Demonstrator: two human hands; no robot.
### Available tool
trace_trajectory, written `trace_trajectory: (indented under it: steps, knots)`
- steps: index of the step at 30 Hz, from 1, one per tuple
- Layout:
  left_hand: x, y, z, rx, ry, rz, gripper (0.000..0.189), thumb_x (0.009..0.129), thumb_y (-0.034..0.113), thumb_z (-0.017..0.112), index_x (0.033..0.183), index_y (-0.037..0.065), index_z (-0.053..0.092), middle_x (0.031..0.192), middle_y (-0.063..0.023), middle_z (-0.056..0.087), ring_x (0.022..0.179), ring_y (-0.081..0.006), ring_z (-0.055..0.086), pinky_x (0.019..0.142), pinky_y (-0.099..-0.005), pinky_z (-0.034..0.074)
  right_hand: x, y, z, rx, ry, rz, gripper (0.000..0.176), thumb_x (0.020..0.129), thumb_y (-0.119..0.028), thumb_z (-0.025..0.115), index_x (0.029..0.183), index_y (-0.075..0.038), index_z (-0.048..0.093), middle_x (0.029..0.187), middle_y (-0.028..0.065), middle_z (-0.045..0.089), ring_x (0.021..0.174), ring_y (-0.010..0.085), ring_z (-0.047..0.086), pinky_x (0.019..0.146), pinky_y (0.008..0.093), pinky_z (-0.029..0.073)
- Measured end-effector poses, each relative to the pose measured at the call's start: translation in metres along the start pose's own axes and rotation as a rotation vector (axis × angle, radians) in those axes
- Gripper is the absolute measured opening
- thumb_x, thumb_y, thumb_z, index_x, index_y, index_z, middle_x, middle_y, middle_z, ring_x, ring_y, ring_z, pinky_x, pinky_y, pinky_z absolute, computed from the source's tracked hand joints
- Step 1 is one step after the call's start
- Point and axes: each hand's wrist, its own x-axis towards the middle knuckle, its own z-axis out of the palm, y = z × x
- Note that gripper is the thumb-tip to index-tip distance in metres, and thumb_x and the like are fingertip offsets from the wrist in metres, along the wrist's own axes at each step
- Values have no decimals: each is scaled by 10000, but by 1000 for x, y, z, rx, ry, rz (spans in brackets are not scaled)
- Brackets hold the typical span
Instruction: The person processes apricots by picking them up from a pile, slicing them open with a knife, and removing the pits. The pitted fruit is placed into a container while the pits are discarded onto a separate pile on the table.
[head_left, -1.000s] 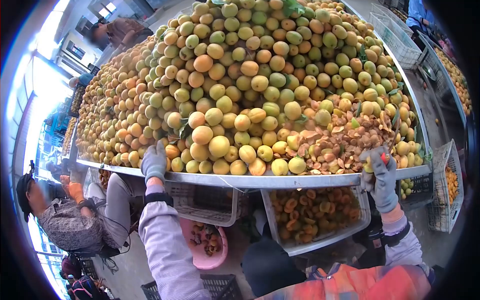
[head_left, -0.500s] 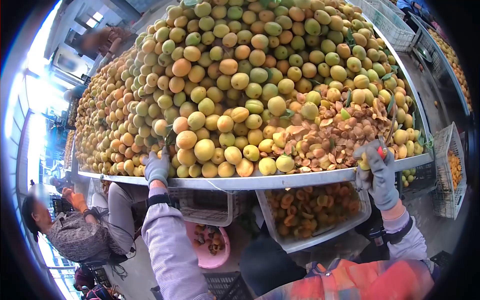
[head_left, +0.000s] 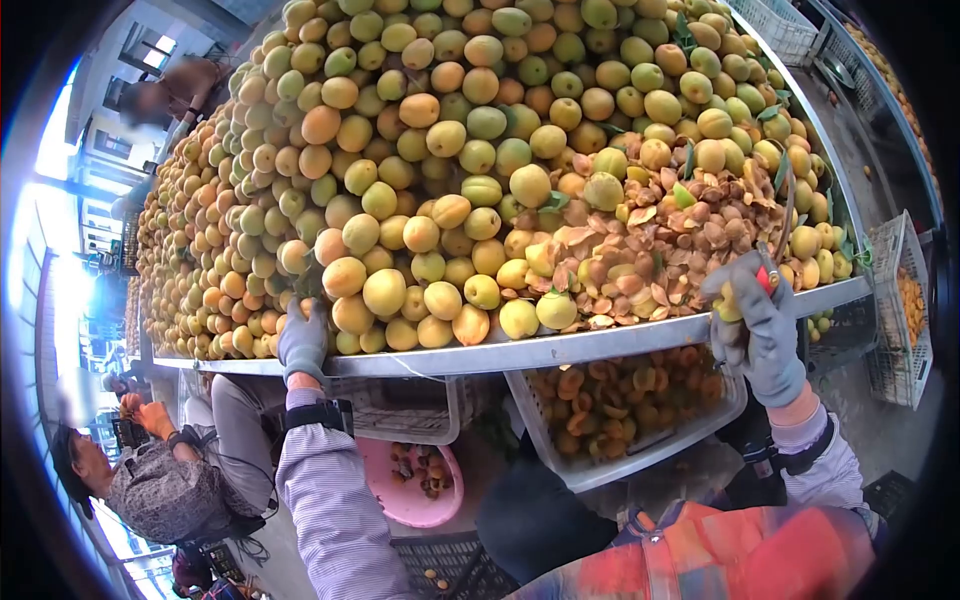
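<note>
A large heap of yellow, green and orange apricots (head_left: 420, 120) covers a metal-edged table (head_left: 560, 350). My gloved left hand (head_left: 303, 343) is at the near edge, its fingers closed about an apricot (head_left: 307, 306) that they partly cover. Farther right, my gloved right hand (head_left: 757, 335) grips a red-handled knife (head_left: 765, 279), whose thin blade seems to point up and away. A yellow-green apricot (head_left: 727, 302) is also held in those right fingers. Beside that hand lies a mound of split apricot pieces and pits (head_left: 650, 245).
Under the table edge stand a crate of apricot halves (head_left: 590, 478), a second crate (head_left: 440, 425) and a pink basin (head_left: 458, 490) with scraps. White crates (head_left: 900, 370) stand at right. Another person (head_left: 170, 480) sits at left, and one more (head_left: 190, 90) is beyond the heap.
My view has shifted slightly. My left hand has moved a little left along the table edge and closed about an apricot. My right hand keeps its grip. The seated person's hands have moved.
</note>
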Motion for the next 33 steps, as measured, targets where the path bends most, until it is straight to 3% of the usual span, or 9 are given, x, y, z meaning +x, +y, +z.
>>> trace_trajectory:
  steps: [4,7,14,20,22,24,26,32,33]
  knots:
    - [8,-4,2,-15,-2,49,543,869,488,375,1259,114,421,1094,-274,570,1009,-439,549,845,-460,430,1,2,-3,32,-5,13,259,876,-278,572,854,-20,588,465,23,469,335,96,427,311,203,293]
    - [10,0,5,-70,-17,-6,482,863,420,391,1199,80,450,1076,-294,568,1008,-453,540,842,-475,423,1,-1,-4,-10,-28,16,279,905,-305,531,857,-31,551,470,-8,433,319,64,378,324,209,357]
    - [3,13,5,-80,87,-70,433,836,379,453,1137,74,507,1010,-282,595,962,-449,559,805,-483,439,1,0,8,-12,-38,30,289,908,-306,529,837,-28,559,459,-9,415,326,70,376,334,207,342]
    - [-14,33,-7,-158,198,-116,489,838,493,483,1121,99,549,990,-280,599,939,-451,564,780,-480,453,1,0,16,-23,-36,14,292,914,-303,521,834,-25,564,452,-6,412,327,73,368,348,200,332]
    - [-13,34,-9,-278,205,-108,587,836,544,502,1156,53,544,1019,-241,616,945,-393,590,798,-446,456,2,2,13,-23,-63,-21,296,913,-308,523,839,-25,565,453,-6,414,327,73,368,346,200,331]
    - [-11,31,-7,-1131,117,-160,660,830,552,534,1167,-15,541,1080,-170,613,955,-294,590,826,-391,450,2,2,9,16,-78,-7,271,894,-297,558,846,-31,586,476,2,449,338,76,394,332,200,315]
    - [-13,43,-1,-1115,303,15,634,838,492,571,1188,-36,529,1139,-121,577,973,-227,549,845,-318,440,1,5,8,58,-102,12,250,876,-286,594,854,-38,606,499,11,483,349,80,420,318,200,300]
    - [-29,64,-6,-1412,307,-119,669,814,506,603,1180,-46,512,1111,-144,579,955,-216,551,840,-315,448,5,7,1,132,-108,31,221,861,-237,607,911,-23,593,532,42,533,344,105,454,312,210,335]
    - [-40,82,-13,-1417,409,-269,657,834,509,569,1182,-46,521,1125,-146,575,962,-218,550,849,-321,449,4,6,3,172,-94,51,224,852,-227,616,930,-19,588,545,45,541,368,98,475,316,210,342]
